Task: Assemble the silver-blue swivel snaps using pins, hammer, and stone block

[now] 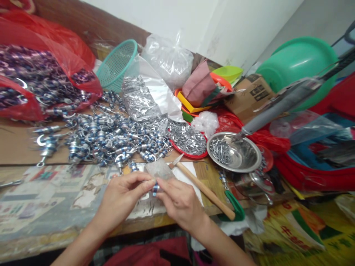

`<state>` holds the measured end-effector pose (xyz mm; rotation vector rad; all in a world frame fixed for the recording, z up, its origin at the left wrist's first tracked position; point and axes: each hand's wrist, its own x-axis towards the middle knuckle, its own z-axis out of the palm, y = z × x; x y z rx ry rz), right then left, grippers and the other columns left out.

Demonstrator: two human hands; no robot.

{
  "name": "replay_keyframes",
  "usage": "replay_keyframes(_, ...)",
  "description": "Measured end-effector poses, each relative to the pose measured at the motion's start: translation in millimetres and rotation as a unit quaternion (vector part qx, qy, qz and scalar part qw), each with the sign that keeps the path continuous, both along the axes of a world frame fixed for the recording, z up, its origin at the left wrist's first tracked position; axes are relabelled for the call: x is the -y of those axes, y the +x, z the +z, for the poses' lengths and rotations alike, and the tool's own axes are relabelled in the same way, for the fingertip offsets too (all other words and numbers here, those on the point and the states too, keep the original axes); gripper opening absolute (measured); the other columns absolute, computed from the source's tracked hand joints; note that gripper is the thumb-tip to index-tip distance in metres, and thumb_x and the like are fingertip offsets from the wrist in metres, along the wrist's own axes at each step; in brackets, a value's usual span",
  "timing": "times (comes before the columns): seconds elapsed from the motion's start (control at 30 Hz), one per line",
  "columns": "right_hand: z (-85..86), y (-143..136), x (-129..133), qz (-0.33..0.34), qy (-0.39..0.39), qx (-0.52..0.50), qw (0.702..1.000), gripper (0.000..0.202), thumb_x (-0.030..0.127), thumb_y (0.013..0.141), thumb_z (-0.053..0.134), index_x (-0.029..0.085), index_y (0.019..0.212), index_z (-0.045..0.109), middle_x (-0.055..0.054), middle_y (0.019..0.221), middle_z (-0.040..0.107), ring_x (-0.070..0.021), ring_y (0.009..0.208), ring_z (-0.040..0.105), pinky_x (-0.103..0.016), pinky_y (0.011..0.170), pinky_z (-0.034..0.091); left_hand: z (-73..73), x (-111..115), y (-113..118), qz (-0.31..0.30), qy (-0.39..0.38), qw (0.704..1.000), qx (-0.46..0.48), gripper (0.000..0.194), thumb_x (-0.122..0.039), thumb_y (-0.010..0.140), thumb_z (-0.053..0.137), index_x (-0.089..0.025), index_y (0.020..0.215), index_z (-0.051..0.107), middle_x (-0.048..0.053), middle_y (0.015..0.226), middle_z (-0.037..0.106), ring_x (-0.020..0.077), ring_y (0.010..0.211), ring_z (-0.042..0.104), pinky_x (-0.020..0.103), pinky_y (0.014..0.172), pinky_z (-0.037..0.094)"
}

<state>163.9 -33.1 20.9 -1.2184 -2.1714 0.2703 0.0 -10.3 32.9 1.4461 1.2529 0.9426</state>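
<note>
A red bag (73, 51) of hooked fittings (36, 72) sits at the bench's (162, 221) far left corner. Near the front edge, the left hand (126, 194) and right hand (181, 201) pinch a blue-banded piece (155, 188) between narrowed fingers. Farther right, a red dish (191, 155) holds clips (188, 138) and a steel bowl (245, 158) holds pins (220, 150).

At the back of the desk (212, 176) we see a teal mesh basket (118, 64) tilted on its side, and beside it a knotted clear plastic bag (169, 61) near the pale wall (180, 16). To the right of that bag we find a dusty-pink packet (199, 85), a lime-green tray (227, 74) and a brown cardboard box (252, 96) with dark printing. A large green basin (299, 70) leans tilted behind the box. Below, at the lower right, we notice yellow printed sacks (301, 231); at left, worn printed paper (36, 207) covers the desk's front.
</note>
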Motion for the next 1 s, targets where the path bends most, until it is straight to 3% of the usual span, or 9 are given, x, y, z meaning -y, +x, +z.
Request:
replay_keyframes(0.07, 4.6, -1.6, 2.7, -0.019, -0.073, -0.018, 0.997, 0.018, 0.023, 0.08, 0.053, 0.018, 0.092, 0.065, -0.002, 0.064, 0.061, -0.0144, 0.057, 0.056, -0.024, 0.052, 0.044, -4.3, 2.5, 2.3, 0.025, -0.028, 0.999, 0.036, 0.012, -0.03, 0.065, 0.066, -0.02, 0.072, 0.069, 0.002, 0.072, 0.072, 0.0198, 0.07, 0.064, 0.029, 0.068, 0.051)
replay_keyframes(0.17, 12.0, -2.2, 6.1, -0.028, -0.168, -0.053, 0.984, 0.013, 0.025, 0.079, 0.056, 0.02, 0.083, 0.067, 0.0, 0.063, 0.061, -0.0126, 0.056, 0.055, -0.021, 0.051, 0.041, -14.7, 8.0, 5.1, 0.018, -0.064, 0.988, 0.137, 0.043, -0.025, 0.061, 0.07, -0.021, 0.102, 0.059, 0.002, 0.083, 0.069, 0.0194, 0.08, 0.064, 0.029, 0.072, 0.052)
replay_keyframes(0.3, 16.2, 8.5, -5.5, 0.027, -0.244, -0.047, 0.968, 0.017, 0.032, 0.078, 0.057, 0.02, 0.08, 0.069, 0.003, 0.062, 0.063, -0.0113, 0.054, 0.055, -0.019, 0.049, 0.04, -24.4, 11.7, 6.4, 0.008, -0.089, 0.978, 0.188, 0.056, -0.024, 0.067, 0.066, -0.022, 0.118, 0.043, 0.001, 0.082, 0.064, 0.0162, 0.084, 0.062, 0.026, 0.074, 0.052)
replay_keyframes(0.4, 14.1, 33.1, -41.3, -0.032, -0.169, 0.02, 0.985, 0.019, 0.032, 0.079, 0.055, 0.02, 0.084, 0.069, 0.001, 0.068, 0.065, -0.0131, 0.063, 0.058, -0.021, 0.056, 0.044, -23.0, 9.1, 6.9, 0.004, -0.11, 0.973, 0.204, 0.056, -0.028, 0.07, 0.063, -0.021, 0.119, 0.039, 0.001, 0.078, 0.063, 0.0159, 0.079, 0.062, 0.026, 0.072, 0.052)
replay_keyframes(0.47, 9.1, 54.1, -74.3, -0.178, -0.069, 0.127, 0.973, 0.027, 0.021, 0.087, 0.041, 0.023, 0.093, 0.067, -0.003, 0.081, 0.066, -0.0147, 0.077, 0.059, -0.025, 0.07, 0.044, -20.0, 6.3, 7.3, -0.011, -0.133, 0.969, 0.209, 0.06, -0.03, 0.069, 0.063, -0.02, 0.121, 0.035, 0.001, 0.077, 0.063, 0.0171, 0.076, 0.063, 0.027, 0.067, 0.053)
replay_keyframes(0.5, 5.3, 63.9, -90.5, -0.203, -0.061, 0.148, 0.966, 0.028, 0.015, 0.086, 0.041, 0.021, 0.095, 0.067, -0.005, 0.084, 0.065, -0.0167, 0.081, 0.058, -0.028, 0.074, 0.043, -18.7, 4.8, 7.4, -0.017, -0.145, 0.967, 0.21, 0.063, -0.03, 0.068, 0.063, -0.019, 0.122, 0.033, 0.002, 0.077, 0.063, 0.0176, 0.074, 0.063, 0.028, 0.064, 0.053)
replay_keyframes(0.63, -15.9, 87.3, -133.7, -0.22, -0.071, 0.191, 0.954, 0.023, 0.01, 0.076, 0.051, 0.02, 0.087, 0.069, -0.009, 0.085, 0.063, -0.0211, 0.085, 0.056, -0.028, 0.072, 0.042, -17.7, -0.9, 7.3, -0.041, -0.169, 0.962, 0.212, 0.068, -0.029, 0.068, 0.063, -0.018, 0.125, 0.028, 0.001, 0.072, 0.061, 0.0173, 0.066, 0.062, 0.028, 0.057, 0.052)
replay_keyframes(0.8, -30.5, 95.4, -140.8, -0.253, -0.071, 0.183, 0.947, 0.024, 0.012, 0.079, 0.047, 0.021, 0.088, 0.068, -0.007, 0.087, 0.061, -0.0188, 0.083, 0.056, -0.026, 0.07, 0.04, -20.8, -7.3, 5.4, -0.053, -0.2, 0.953, 0.221, 0.074, -0.022, 0.065, 0.063, -0.02, 0.127, 0.023, -0.002, 0.068, 0.058, 0.0183, 0.063, 0.062, 0.034, 0.057, 0.053)
replay_keyframes(1.0, -13.9, 99.1, -125.9, -0.282, -0.047, 0.09, 0.954, 0.023, 0.018, 0.083, 0.044, 0.015, 0.089, 0.065, -0.01, 0.092, 0.063, -0.0204, 0.088, 0.056, -0.029, 0.077, 0.04, -24.3, -10.3, 3.2, -0.052, -0.206, 0.945, 0.249, 0.079, -0.016, 0.062, 0.064, -0.024, 0.128, 0.022, -0.004, 0.068, 0.056, 0.0158, 0.061, 0.061, 0.034, 0.058, 0.053)
